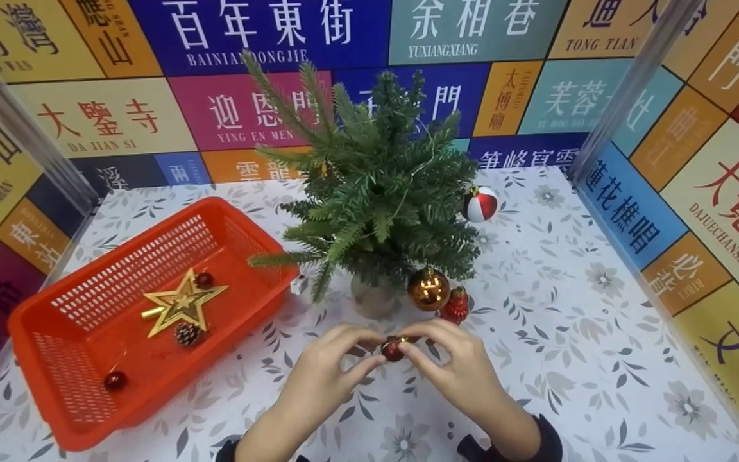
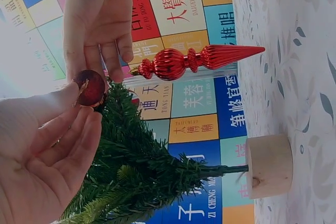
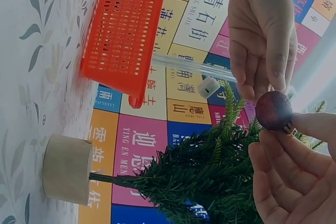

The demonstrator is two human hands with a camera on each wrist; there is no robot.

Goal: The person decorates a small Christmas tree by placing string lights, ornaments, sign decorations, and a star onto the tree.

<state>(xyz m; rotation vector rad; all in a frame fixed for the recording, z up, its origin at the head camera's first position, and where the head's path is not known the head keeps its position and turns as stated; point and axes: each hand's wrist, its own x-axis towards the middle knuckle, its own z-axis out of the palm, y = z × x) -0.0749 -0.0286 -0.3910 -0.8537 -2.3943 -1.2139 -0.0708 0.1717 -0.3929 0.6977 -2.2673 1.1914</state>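
Observation:
A small dark red Christmas ball (image 1: 392,350) with a gold cap is held in front of the tree. My right hand (image 1: 456,359) pinches it between thumb and fingers, the thumb by the cap (image 3: 289,128). From the other side my left hand (image 1: 328,366) has its thumb and fingertips closed at the same ball. The green Christmas tree (image 1: 389,192) stands just behind on a round wooden base (image 2: 270,166). A gold ball (image 1: 428,289) and a red spindle-shaped ornament (image 2: 184,64) hang on its near right side; a red and white ball (image 1: 480,205) hangs farther right.
At the left stands a red plastic basket (image 1: 151,404) with slotted sides. In it lie a gold star (image 1: 183,303), a pinecone (image 1: 188,333) and two small red balls, one (image 1: 114,380) near the front. Walls of coloured Chinese signs enclose the flower-patterned tabletop (image 1: 600,359).

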